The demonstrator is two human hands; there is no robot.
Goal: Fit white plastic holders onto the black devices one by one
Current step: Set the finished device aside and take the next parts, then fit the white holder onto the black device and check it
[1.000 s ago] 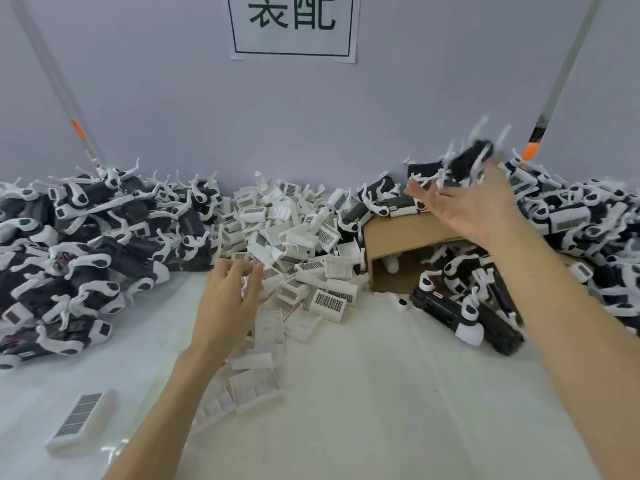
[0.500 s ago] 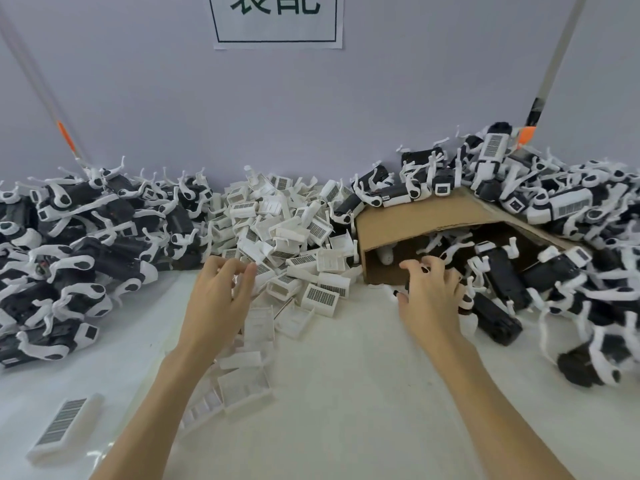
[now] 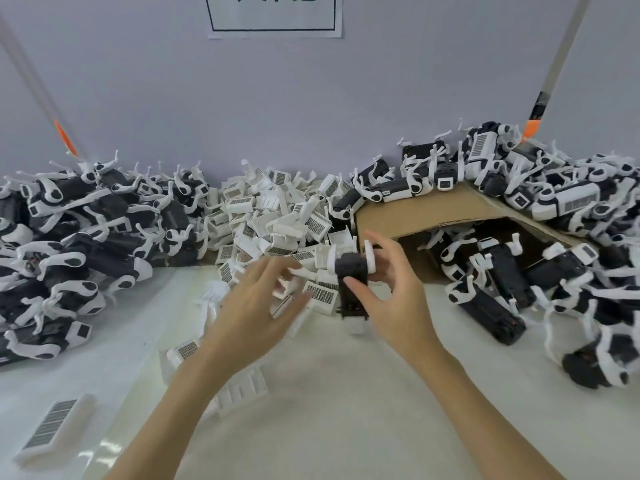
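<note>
A: What are the hands doing?

B: The right hand (image 3: 391, 292) grips a black device (image 3: 351, 282) above the desk (image 3: 329, 393), thumb across its front and fingers curled behind it. The device hangs roughly upright, with white parts at its top and bottom ends.

A: And the left hand (image 3: 256, 306)?

B: It is spread, fingers loose, just left of the device. A blurred white holder (image 3: 285, 289) sits right at its fingertips, but I cannot tell whether it is pinched or only touched.

A: Where are the rest of the holders?

B: A pile of white holders (image 3: 273, 220) with barcode labels lies at the back middle of the desk, against the wall (image 3: 311, 116). A few lie loose under the left forearm, and one labelled holder (image 3: 55, 427) lies alone near the front left corner.

A: And the other devices?

B: One heap of black devices (image 3: 79, 244) with white clips fills the left side. Another heap of devices (image 3: 540, 271) spills over and out of a tipped cardboard box (image 3: 415, 213) on the right. A paper sign (image 3: 273, 15) hangs on the wall above.
</note>
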